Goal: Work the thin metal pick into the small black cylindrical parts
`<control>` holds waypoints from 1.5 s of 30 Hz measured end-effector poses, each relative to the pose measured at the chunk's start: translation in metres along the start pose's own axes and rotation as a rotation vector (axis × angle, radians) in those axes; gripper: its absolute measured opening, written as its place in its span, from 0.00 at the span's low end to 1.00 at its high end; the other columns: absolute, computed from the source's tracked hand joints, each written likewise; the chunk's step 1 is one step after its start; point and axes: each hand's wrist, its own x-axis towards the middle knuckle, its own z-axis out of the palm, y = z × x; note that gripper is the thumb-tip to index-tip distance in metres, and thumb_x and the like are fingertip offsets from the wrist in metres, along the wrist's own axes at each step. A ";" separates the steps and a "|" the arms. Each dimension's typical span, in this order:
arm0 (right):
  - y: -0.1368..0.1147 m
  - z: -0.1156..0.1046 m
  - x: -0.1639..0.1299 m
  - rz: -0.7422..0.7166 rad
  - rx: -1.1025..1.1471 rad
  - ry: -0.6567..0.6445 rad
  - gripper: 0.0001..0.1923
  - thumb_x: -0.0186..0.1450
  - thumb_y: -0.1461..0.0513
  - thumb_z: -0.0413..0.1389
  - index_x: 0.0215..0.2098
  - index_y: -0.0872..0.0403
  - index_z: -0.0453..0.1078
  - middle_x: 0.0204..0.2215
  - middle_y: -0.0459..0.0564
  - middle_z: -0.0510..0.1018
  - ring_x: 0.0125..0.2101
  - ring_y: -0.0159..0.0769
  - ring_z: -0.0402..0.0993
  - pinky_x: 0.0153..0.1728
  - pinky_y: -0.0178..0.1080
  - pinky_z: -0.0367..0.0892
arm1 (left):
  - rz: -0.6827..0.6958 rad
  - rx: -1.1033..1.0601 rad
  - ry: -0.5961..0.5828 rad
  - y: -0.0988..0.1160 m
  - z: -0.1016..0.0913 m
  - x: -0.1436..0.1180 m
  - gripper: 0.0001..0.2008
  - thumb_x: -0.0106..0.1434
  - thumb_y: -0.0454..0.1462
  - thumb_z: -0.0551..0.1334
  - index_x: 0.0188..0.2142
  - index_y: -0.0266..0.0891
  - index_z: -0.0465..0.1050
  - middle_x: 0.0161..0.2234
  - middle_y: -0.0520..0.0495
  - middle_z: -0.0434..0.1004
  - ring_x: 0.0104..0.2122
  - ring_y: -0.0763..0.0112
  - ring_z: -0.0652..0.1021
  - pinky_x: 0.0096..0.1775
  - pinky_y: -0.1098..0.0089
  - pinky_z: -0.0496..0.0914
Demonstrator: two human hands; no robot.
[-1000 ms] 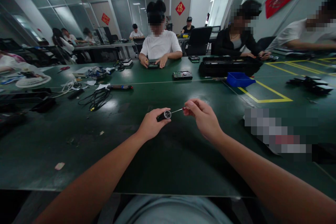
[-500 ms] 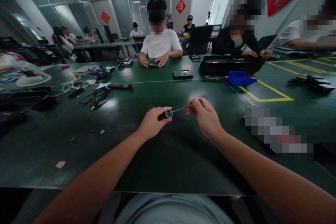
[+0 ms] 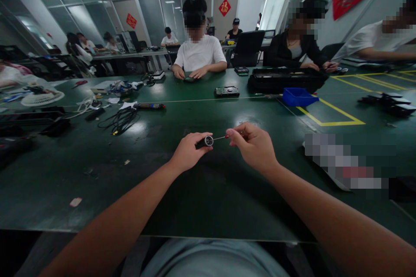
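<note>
Right hand [image 3: 255, 145] has been closing in toward the left; the gap is now shorter than a moment ago. Left hand [image 3: 188, 151] is gripping a small dark cylinder [image 3: 205, 141], shiny end facing right. Right fingertips are pinching a thin metal rod [image 3: 219, 138] running into that end. Both are hovering over the green table [image 3: 97, 173]; a blue bin [image 3: 298, 96] is sitting well beyond the right hand.
</note>
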 end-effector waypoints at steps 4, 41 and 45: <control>0.004 0.002 -0.002 -0.081 0.025 -0.051 0.08 0.68 0.58 0.53 0.40 0.52 0.72 0.30 0.48 0.79 0.30 0.36 0.76 0.31 0.38 0.66 | -0.020 0.009 0.012 -0.001 -0.001 0.000 0.21 0.62 0.37 0.68 0.54 0.46 0.73 0.49 0.47 0.78 0.50 0.61 0.76 0.54 0.58 0.68; 0.007 0.006 -0.001 0.009 0.173 -0.061 0.11 0.71 0.55 0.49 0.36 0.51 0.69 0.25 0.44 0.73 0.27 0.34 0.71 0.31 0.40 0.65 | -0.001 0.024 -0.001 -0.002 -0.001 0.000 0.20 0.61 0.36 0.69 0.53 0.46 0.73 0.48 0.49 0.78 0.49 0.63 0.77 0.53 0.60 0.68; 0.008 0.008 0.000 0.061 0.226 -0.025 0.07 0.69 0.57 0.51 0.40 0.51 0.68 0.25 0.43 0.72 0.27 0.34 0.71 0.32 0.40 0.65 | -0.006 0.027 -0.009 -0.002 -0.001 0.000 0.20 0.61 0.37 0.69 0.53 0.46 0.73 0.48 0.49 0.78 0.48 0.63 0.77 0.52 0.59 0.69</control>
